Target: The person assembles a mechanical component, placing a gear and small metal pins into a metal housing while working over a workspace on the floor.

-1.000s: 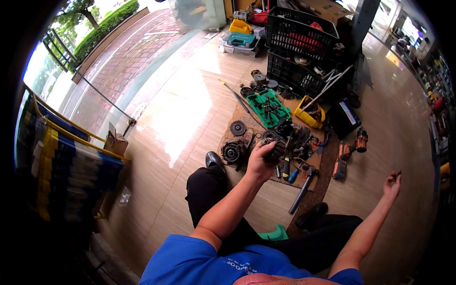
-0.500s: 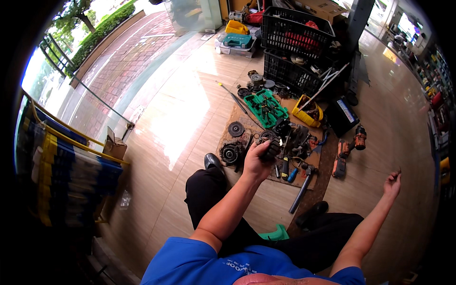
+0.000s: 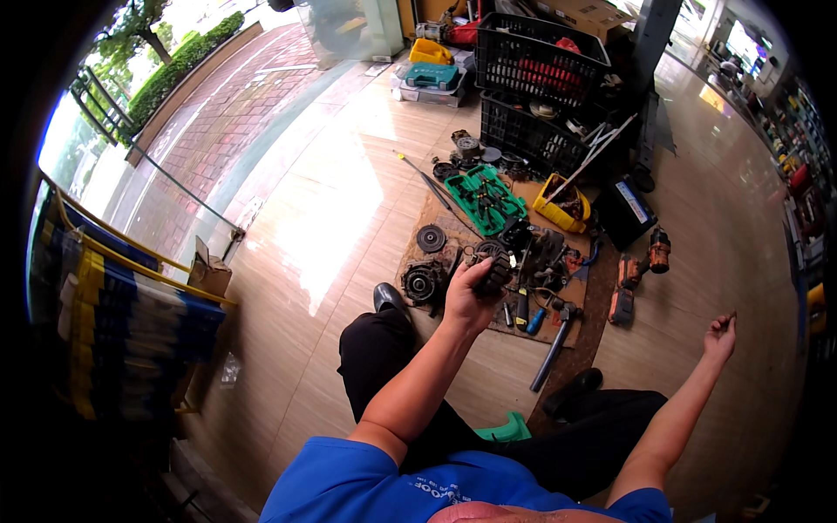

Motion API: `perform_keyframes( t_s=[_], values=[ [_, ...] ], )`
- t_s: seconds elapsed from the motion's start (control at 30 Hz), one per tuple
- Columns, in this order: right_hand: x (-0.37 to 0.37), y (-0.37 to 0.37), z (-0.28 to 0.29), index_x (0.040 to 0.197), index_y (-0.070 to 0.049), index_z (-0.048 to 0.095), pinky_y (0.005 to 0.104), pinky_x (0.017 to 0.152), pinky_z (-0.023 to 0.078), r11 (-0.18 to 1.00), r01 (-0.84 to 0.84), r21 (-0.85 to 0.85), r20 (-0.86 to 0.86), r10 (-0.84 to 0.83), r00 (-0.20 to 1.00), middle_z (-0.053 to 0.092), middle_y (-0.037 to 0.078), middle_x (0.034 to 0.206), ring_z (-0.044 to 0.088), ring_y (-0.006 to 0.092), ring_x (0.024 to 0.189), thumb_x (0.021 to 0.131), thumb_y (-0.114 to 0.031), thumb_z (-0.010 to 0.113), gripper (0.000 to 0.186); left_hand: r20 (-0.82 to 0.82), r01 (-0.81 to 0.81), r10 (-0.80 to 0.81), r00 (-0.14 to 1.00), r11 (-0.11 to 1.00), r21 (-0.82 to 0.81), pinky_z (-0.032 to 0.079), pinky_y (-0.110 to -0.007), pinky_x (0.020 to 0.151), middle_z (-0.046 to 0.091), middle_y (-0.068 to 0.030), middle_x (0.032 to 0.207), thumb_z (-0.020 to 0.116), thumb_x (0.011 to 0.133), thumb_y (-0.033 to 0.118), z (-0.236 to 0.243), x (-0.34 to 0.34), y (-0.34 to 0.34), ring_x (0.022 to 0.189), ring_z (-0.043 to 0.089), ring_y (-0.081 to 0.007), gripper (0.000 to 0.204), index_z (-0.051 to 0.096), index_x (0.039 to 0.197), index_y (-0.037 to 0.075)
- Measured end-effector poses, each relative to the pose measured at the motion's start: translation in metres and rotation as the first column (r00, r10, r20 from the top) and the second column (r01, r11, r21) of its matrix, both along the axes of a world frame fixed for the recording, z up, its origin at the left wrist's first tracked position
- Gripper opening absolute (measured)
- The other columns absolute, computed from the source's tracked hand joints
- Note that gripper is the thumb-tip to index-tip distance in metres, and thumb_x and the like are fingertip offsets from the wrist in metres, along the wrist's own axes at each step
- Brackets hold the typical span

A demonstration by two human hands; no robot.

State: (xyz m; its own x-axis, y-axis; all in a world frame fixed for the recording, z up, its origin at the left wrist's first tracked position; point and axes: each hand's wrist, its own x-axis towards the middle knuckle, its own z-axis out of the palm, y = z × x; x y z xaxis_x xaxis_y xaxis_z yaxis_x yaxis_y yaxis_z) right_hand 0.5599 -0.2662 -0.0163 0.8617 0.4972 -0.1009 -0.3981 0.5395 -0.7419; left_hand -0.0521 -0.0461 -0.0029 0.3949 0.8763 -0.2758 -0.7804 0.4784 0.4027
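Judge the dark ridged part (image 3: 496,273), clamped in the left hand (image 3: 472,297) at 1 o'clock from the blue shirt (image 3: 349,479), as stiff, fairly heavy, perhaps greasy, best held by the rim, with the right hand (image 3: 719,337) well apart, impossible to tell whether empty.

Far side of floor: two black lattice crates, upper crate (image 3: 506,65) stacked on lower crate (image 3: 523,132); red item (image 3: 554,77) inside the upper, partly hidden. Left of these: teal tool case (image 3: 432,76) on clear plastic box (image 3: 427,96), yellow plastic item (image 3: 431,51) just behind. Left edge: yellow-framed rack (image 3: 157,268) with blue and white goods (image 3: 144,336); open carton (image 3: 209,272) beside it. Outdoors: brick paving (image 3: 231,100), trimmed hedge (image 3: 187,74), tree (image 3: 144,26). Right edge: stocked shelving (image 3: 792,161), contents too small to resolve.
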Motion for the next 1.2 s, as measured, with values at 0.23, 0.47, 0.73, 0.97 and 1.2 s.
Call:
perform_keyframes(
  t_s=[0.23,0.47,0.73,0.97,1.2],
  values=[
    [0.003,0.0,-0.002,0.108,-0.008,0.064,0.0239,0.057,0.046,0.998,0.058,-0.009,-0.015,-0.058,0.998,0.062,0.001,0.083,0.058,0.013,0.072,0.101,-0.021,0.049,0.021,0.01,-0.006,0.006,1.0,1.0,0.008,0.05,-0.034,0.062,0.069,-0.0033,0.093,0.063,0.086,0.013,0.0,-0.002,0.001,0.081,0.067,-0.0184,0.019,0.058,0.104,0.012],
    [0.014,-0.007,-0.008,0.112,-0.008,0.064,0.0239,0.057,0.046,0.999,0.033,-0.001,0.034,-0.033,0.999,0.062,0.001,0.085,0.057,0.0125,0.073,0.102,-0.021,0.048,0.023,0.002,-0.011,0.011,1.0,1.0,0.003,0.05,-0.034,0.06,0.069,-0.0038,0.093,0.063,0.087,0.013,0.002,0.0,0.0,0.08,0.067,-0.0184,0.017,0.059,0.103,0.011],
    [0.021,-0.012,-0.007,0.114,-0.008,0.064,0.0235,0.058,0.045,0.998,0.068,-0.014,0.038,-0.067,0.997,0.06,0.0,0.084,0.055,0.0124,0.072,0.101,-0.023,0.049,0.024,0.011,-0.01,0.01,1.0,1.0,0.005,0.05,-0.031,0.06,0.068,-0.0043,0.095,0.062,0.087,0.014,0.001,-0.001,0.002,0.082,0.067,-0.0182,0.019,0.059,0.105,0.009],
    [0.013,-0.007,-0.007,0.11,-0.008,0.064,0.024,0.057,0.044,0.997,0.079,-0.005,0.027,-0.078,0.997,0.06,0.0,0.083,0.055,0.0132,0.071,0.102,-0.024,0.049,0.023,0.014,-0.014,0.014,1.0,1.0,0.001,0.05,-0.032,0.063,0.068,-0.0046,0.097,0.063,0.086,0.013,-0.001,-0.002,0.001,0.083,0.067,-0.0191,0.022,0.058,0.107,0.009],
    [0.025,-0.01,-0.014,0.108,-0.003,0.061,0.0261,0.06,0.049,0.994,0.101,-0.053,-0.01,-0.101,0.995,0.066,0.007,0.093,0.063,0.0184,0.083,0.101,-0.023,0.049,0.024,0.011,-0.008,0.008,1.0,1.0,0.004,0.05,-0.032,0.062,0.068,-0.0048,0.095,0.063,0.086,0.013,-0.004,0.003,0.0,0.082,0.067,-0.02,0.02,0.058,0.105,0.009]
  ],
)
